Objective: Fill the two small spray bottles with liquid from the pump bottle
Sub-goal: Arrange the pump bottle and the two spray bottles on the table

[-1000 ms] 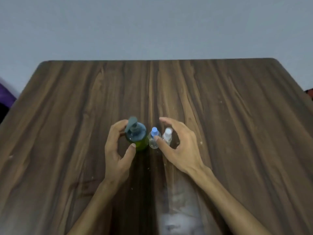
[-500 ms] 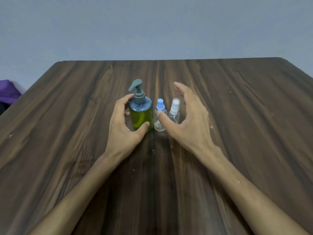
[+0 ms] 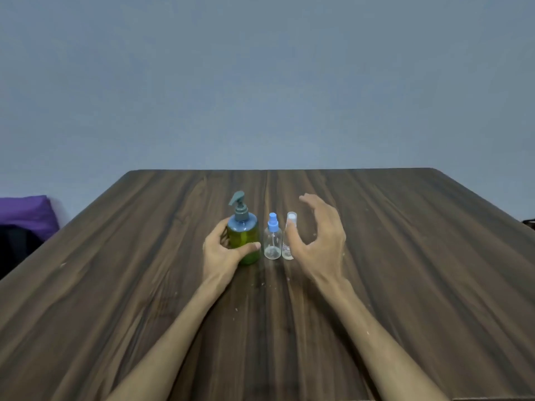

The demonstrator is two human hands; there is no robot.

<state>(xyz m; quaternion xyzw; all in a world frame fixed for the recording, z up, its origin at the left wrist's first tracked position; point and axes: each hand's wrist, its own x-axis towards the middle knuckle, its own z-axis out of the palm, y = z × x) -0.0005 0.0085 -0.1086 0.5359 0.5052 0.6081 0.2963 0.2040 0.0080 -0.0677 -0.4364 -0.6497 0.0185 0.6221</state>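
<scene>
A green pump bottle (image 3: 244, 238) with a grey-blue pump head stands upright near the middle of the wooden table (image 3: 405, 256). My left hand (image 3: 221, 250) grips its body, thumb across the front. Just to its right stand two small clear spray bottles: one with a blue cap (image 3: 272, 241) and one with a white cap (image 3: 289, 227). Beside the white-capped bottle hovers my right hand (image 3: 321, 241), fingers arched and spread, thumb in front of the bottle's lower part. It holds nothing. Both small bottles look nearly empty.
A purple and black object (image 3: 23, 224) lies off the table's left side. Something dark shows at the right edge (image 3: 529, 225). A plain grey-blue wall stands behind the table's far edge.
The view has tilted up, so the bottles sit lower in frame and more wall shows. My left hand has closed around the pump bottle. My right hand stays arched beside the white-capped bottle.
</scene>
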